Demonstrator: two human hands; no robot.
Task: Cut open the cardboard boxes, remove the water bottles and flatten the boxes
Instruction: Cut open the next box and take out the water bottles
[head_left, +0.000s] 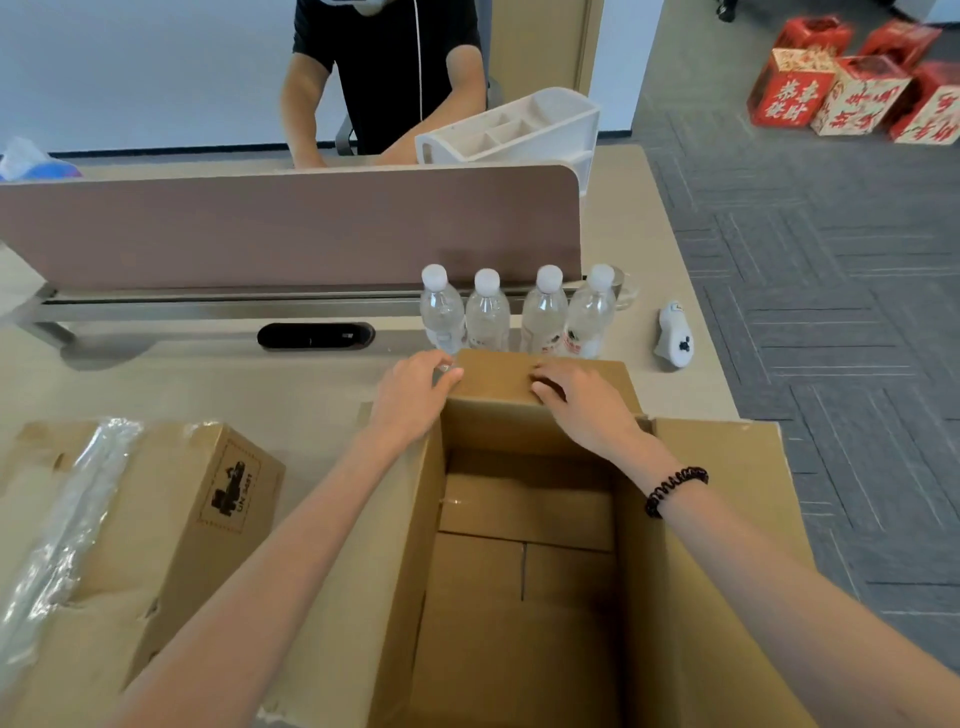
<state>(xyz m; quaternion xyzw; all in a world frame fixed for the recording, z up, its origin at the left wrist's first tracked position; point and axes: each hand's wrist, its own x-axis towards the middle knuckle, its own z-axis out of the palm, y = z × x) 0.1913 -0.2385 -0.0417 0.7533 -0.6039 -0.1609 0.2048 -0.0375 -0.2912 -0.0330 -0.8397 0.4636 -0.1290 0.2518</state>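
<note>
- how far along are we?
- the box (675, 571) is open and empty. four bottles (488, 317) stand just beyond it. flattening is left.
- our hands?
- left hand (415, 389) pinches the far flap (498, 376) at its corner. right hand (576, 400) rests on it with bent fingers, grip unclear. a second box (156, 519) at left looks unflattened.

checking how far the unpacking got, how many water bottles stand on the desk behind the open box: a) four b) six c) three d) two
a: four capped water bottles stand in a row on the desk just behind the open cardboard box, and no bottles show inside the box.
</note>
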